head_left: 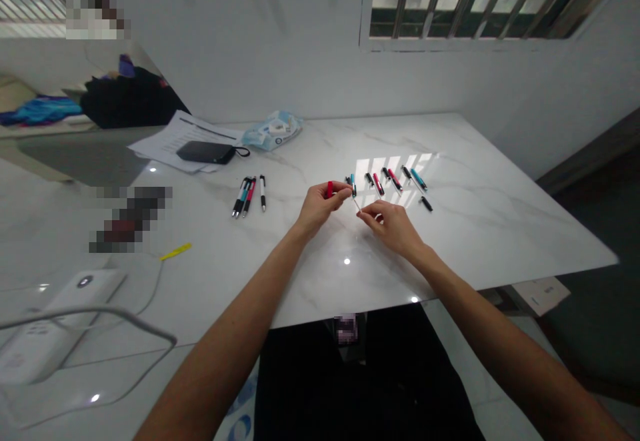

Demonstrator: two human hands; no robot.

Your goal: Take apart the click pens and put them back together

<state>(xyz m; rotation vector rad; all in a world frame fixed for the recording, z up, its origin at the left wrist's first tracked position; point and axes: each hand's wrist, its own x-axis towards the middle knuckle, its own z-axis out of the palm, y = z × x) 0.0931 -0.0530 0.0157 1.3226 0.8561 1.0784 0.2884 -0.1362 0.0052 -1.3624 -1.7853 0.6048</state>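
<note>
— Begin at the grips.

— Right grip (393, 224): thumb and fingertips pinching one slim pale rod (357, 205). Left grip (320, 206): fingertips drawn together, one red piece (329, 189) tucked among the fingers.

— Lie of the rod?

— Between the two grips, aslant. Near end at the right fingertips; long axis running from there away from the person and leftward, to the left fingertips. Whether those touch it, I cannot tell from where I stand. The right is the surer holder.

— Next, outward.

— Just beyond the left fingertips: a teal-and-black pen part (353, 185). Beyond the right grip, spread on the desk (500, 214): a red barrel (379, 183), a second red barrel (395, 179), a teal barrel (419, 179), black parts near them. Apart, toward the person: a short black piece (426, 204). Right hand nearer to most.

— Leftward?

— A close cluster of pens (249, 199), teal and red among them; just beside, one white-and-black pen (263, 193). Both well apart from the left grip.

— Farthest?

— Papers (170, 131), a dark case (205, 152) on them, a blue-and-white packet (275, 133) near the wall (310, 87).
</note>
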